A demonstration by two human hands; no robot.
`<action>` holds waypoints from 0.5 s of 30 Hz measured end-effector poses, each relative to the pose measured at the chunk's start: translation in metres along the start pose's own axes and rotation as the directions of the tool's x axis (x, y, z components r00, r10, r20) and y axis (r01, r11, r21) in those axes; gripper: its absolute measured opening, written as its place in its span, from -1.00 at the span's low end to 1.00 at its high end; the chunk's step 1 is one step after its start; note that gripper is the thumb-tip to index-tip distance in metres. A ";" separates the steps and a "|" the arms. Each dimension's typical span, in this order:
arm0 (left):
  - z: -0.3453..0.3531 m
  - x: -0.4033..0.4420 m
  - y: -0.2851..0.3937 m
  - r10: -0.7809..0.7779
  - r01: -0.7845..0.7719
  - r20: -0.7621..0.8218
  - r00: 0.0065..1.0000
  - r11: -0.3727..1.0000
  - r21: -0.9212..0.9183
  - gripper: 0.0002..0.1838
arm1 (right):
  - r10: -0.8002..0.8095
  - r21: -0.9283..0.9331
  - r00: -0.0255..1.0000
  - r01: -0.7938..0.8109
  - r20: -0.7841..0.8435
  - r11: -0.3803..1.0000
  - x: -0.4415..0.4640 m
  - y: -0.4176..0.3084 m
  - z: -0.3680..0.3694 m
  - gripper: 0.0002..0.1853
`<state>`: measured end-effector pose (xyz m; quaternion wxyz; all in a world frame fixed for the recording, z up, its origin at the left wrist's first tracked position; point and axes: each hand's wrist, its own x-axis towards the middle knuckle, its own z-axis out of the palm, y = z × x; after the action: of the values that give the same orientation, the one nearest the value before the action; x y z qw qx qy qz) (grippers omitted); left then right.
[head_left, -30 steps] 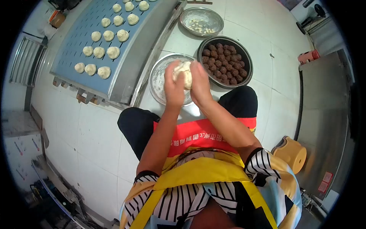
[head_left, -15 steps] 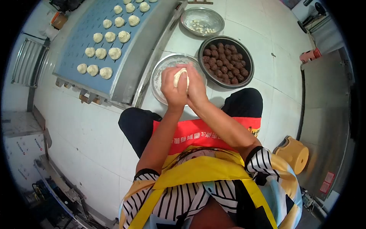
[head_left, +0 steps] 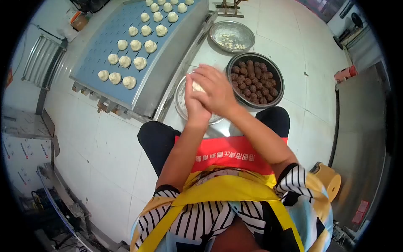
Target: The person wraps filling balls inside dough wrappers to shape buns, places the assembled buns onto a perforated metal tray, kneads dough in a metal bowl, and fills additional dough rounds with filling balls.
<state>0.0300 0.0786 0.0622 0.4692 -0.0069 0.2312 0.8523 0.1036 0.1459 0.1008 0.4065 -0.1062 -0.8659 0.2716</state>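
Observation:
Between my two cupped hands is a pale dough ball (head_left: pixel 197 86), mostly hidden, with only a small part showing. My left hand (head_left: pixel 196 104) supports it from the left, its fingers pointing away from me. My right hand (head_left: pixel 218 90) lies over it from the right, fingers curved across and slightly blurred. Below them a wide metal basin (head_left: pixel 179 103) stands on the floor, its inside dusted white. Right of my hands, a dark round pan (head_left: pixel 280 90) holds several brown filling balls (head_left: pixel 254 82).
On the left, a blue slatted conveyor (head_left: pixel 94 63) in a metal frame carries rows of dough balls (head_left: pixel 125 61). A metal bowl (head_left: pixel 252 37) with small dough pieces sits beyond the pan. A yellow stool (head_left: pixel 329 182) and a metal cabinet (head_left: pixel 361 126) are at the right.
My right hand has swung over the dough ball, covering more of it. My left hand stays cupped against it. The whole view has shifted, so the surroundings appear lower and farther right.

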 end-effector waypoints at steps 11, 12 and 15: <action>-0.004 -0.004 0.002 0.155 -0.177 0.088 0.984 0.904 0.390 -0.28 | 0.288 0.418 0.929 -0.363 0.232 0.833 -0.021 0.033 -0.007 -0.27; -0.002 0.003 -0.006 0.259 -0.332 0.218 0.941 0.830 0.448 -0.27 | 0.393 0.597 0.868 -0.496 0.304 0.630 -0.025 0.047 -0.007 -0.30; 0.008 -0.004 0.006 -0.061 -0.507 0.581 0.812 0.419 0.753 -0.28 | 0.538 0.823 0.664 -0.557 0.520 -0.108 -0.034 0.078 -0.006 -0.49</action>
<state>0.0285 0.0759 0.0723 0.3212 0.5036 0.5008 0.6265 0.1273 0.1990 0.0382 0.2192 -0.1712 -0.3691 0.8868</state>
